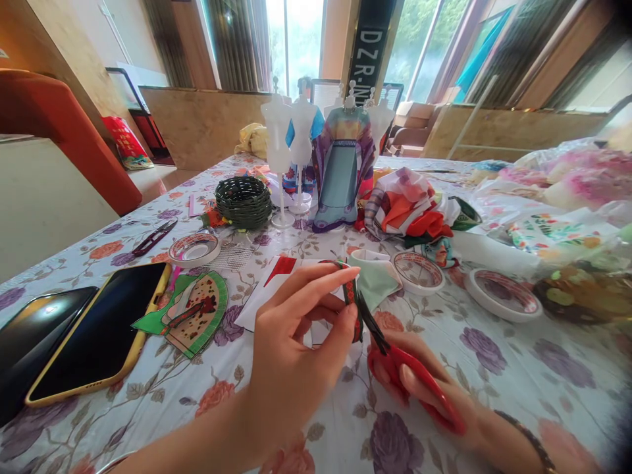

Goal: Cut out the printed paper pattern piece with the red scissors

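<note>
My left hand (291, 342) pinches a narrow patterned ribbon (350, 296), red and green, just above the flowered tablecloth (494, 368). My right hand (424, 382) grips red-handled scissors (405, 362). Their dark blades point up against the ribbon beside my left thumb. Behind the ribbon lie a white paper sheet with a red shape (276, 276) and a pale green cloth piece (375, 276). A green paper cut-out of a garment (190, 313) lies left of my hands.
A yellow-cased phone (99, 336) and a dark phone (34, 329) lie at the left. Tape rolls (194, 249), a dark woven basket (243, 201), small mannequins (279, 145), a dressed doll stand (343, 164), a fabric heap (415, 210) and bagged fabrics (567, 217) fill the back and right.
</note>
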Motion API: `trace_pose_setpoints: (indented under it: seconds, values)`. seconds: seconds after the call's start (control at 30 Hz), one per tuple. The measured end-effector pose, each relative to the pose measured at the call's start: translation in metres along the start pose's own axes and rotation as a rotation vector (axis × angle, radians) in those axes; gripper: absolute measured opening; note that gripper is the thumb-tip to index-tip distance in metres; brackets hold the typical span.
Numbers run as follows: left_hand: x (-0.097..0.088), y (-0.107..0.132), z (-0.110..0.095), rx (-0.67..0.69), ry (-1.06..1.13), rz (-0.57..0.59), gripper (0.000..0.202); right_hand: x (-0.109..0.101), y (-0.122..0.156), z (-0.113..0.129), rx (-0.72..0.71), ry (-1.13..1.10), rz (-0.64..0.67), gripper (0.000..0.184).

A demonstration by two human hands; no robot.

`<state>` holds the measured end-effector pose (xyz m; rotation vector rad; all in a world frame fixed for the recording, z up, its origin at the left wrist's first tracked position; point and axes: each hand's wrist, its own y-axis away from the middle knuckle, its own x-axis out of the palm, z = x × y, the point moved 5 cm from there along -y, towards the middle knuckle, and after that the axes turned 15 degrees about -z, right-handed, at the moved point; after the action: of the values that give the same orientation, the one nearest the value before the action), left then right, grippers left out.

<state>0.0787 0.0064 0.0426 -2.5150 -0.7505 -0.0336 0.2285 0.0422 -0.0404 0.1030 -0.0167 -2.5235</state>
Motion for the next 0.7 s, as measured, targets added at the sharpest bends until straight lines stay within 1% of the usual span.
trace_pose_setpoints:
  seconds: [0.13, 0.2, 0.37, 0.6, 0.7]
  values:
    - [0.0, 0.0, 0.001, 0.036, -0.011, 0.009, 0.045, -0.001, -0.001, 0.013, -0.1, -0.021, -0.061, 0.058]
    - [0.0, 0.0, 0.001, 0.042, -0.012, 0.014, 0.046, -0.001, 0.0, 0.016, -0.119, -0.023, -0.051, 0.055]
    - [0.0, 0.001, 0.002, 0.03, -0.013, 0.027, 0.046, -0.002, 0.002, 0.013, -0.086, -0.013, -0.034, 0.051]
    - [0.0, 0.001, 0.004, 0.022, -0.015, 0.031, 0.045, -0.002, 0.002, 0.011, -0.046, -0.036, -0.065, 0.051]
    - [0.0, 0.001, 0.003, 0.02, -0.011, 0.03, 0.044, -0.004, 0.002, 0.014, -0.054, -0.038, -0.148, 0.049]
